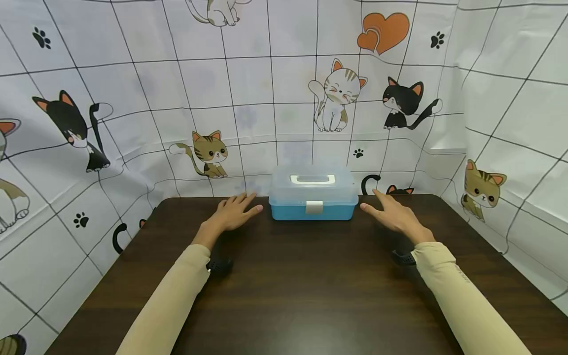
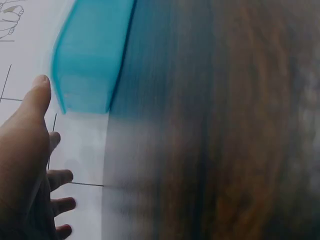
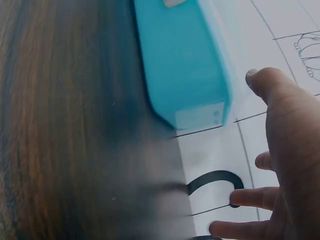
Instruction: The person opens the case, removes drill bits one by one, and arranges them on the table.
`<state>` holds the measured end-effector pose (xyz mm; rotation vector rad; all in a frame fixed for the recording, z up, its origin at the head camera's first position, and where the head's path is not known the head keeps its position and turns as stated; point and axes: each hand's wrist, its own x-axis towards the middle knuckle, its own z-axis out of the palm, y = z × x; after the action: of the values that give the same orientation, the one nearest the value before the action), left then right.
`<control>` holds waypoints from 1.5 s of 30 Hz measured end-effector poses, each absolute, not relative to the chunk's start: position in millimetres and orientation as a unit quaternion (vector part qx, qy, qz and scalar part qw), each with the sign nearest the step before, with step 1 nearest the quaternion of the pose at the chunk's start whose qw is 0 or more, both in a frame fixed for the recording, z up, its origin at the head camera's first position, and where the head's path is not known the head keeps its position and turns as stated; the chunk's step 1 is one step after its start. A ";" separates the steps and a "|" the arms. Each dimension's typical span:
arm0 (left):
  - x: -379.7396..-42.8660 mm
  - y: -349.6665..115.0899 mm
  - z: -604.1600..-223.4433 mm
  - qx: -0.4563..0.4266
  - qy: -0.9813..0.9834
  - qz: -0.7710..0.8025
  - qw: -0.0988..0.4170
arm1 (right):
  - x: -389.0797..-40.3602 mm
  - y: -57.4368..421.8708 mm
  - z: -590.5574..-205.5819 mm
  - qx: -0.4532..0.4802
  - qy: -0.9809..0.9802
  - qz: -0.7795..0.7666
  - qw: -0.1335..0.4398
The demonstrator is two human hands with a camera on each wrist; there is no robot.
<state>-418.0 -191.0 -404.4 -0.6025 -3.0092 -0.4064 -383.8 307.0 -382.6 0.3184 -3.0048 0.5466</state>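
A blue plastic storage box [image 1: 288, 212] with a clear lid, a white handle [image 1: 312, 180] and a pale front latch [image 1: 314, 207] stands at the far edge of the dark table. Its lid is down. My left hand [image 1: 235, 212] is spread just left of the box, thumb pointing toward its side. On the other side my right hand [image 1: 392, 213] is spread too, its thumb close to the box's right end. Both wrist views show the blue end of the box [image 2: 90, 75] beyond the thumb, with nothing in either hand.
The brown wooden table top [image 1: 310, 286] stretches from the box toward me. Behind it and along both sides hangs a white grid-patterned sheet [image 1: 248, 74] printed with cats, paw prints and hearts. Dark bands [image 1: 219, 266] sit at both wrists.
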 end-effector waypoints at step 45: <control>-417.4 -110.5 -403.9 -0.255 -0.813 -0.514 0.099 | -356.8 182.9 -358.5 0.026 -0.791 0.603 -0.103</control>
<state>-417.4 -110.5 -403.9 -0.7549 -2.4035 -1.5218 -356.8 182.9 -358.5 0.0880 -2.6608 2.0287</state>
